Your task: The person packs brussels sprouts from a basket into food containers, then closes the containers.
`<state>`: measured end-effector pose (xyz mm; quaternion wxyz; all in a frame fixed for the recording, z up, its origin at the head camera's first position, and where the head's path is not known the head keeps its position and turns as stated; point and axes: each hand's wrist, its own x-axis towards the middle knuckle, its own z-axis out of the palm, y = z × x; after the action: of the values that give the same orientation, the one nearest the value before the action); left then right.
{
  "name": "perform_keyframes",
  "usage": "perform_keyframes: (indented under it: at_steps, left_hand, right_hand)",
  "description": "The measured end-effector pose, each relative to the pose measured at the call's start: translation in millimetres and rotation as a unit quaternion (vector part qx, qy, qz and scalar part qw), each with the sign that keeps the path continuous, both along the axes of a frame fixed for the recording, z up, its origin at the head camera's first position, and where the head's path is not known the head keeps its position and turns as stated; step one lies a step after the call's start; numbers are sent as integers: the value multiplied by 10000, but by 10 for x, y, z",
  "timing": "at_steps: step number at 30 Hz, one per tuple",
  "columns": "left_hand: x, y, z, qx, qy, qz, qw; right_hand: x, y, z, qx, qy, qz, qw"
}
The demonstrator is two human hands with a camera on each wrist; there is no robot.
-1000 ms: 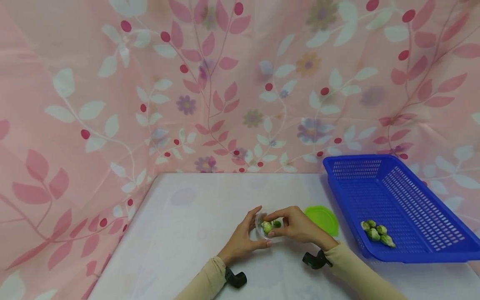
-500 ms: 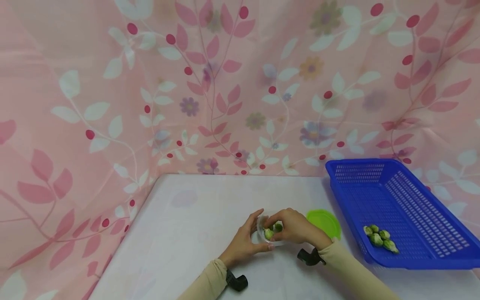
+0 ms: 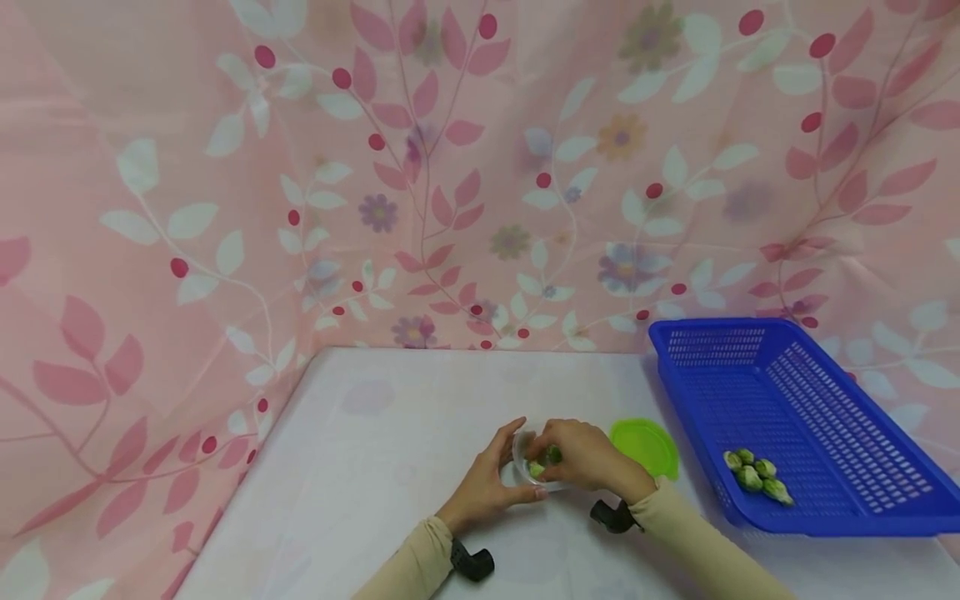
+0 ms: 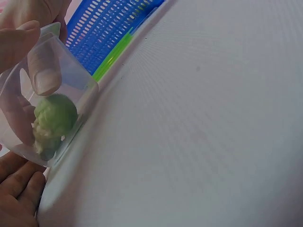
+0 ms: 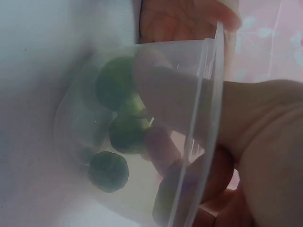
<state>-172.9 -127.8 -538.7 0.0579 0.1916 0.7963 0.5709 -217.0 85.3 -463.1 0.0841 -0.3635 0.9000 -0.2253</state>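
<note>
A clear plastic tub [image 4: 78, 78] with a round rim stands on the white table, Brussels sprouts [image 5: 109, 171] inside it. From the left side, my left hand [image 3: 483, 487] holds the tub, thumb at the near side and fingers round the far side. My right hand [image 3: 581, 457] reaches down into the tub from the right. Through the cloudy wall in the right wrist view, its thumb and finger pinch a sprout [image 5: 128, 132] near the bottom. More sprouts lie around those fingertips, partly hidden by the hand.
A green lid [image 3: 647, 448] lies on the white table [image 3: 405, 417] just right of the tub. Further right stands a blue plastic basket [image 3: 825, 521] with several Brussels sprouts [image 3: 750, 477] in its near left corner. A pink floral cloth [image 3: 450, 208] hangs behind the table.
My right hand has gone deeper into the tub, lowering a sprout that showed at the rim earlier. My left hand keeps its hold on the tub.
</note>
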Motion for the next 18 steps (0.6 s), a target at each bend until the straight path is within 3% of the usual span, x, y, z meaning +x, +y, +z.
perform_keyframes:
  at_steps: [11, 18]
  left_hand:
    - [-1, -1, -29, 12, 30, -41, 10000]
    - [-6, 0, -25, 25, 40, -32, 10000]
  right_hand:
    - [4, 30, -50, -300, -324, 252, 9987]
    - [-30, 63, -39, -484, -235, 577, 9969]
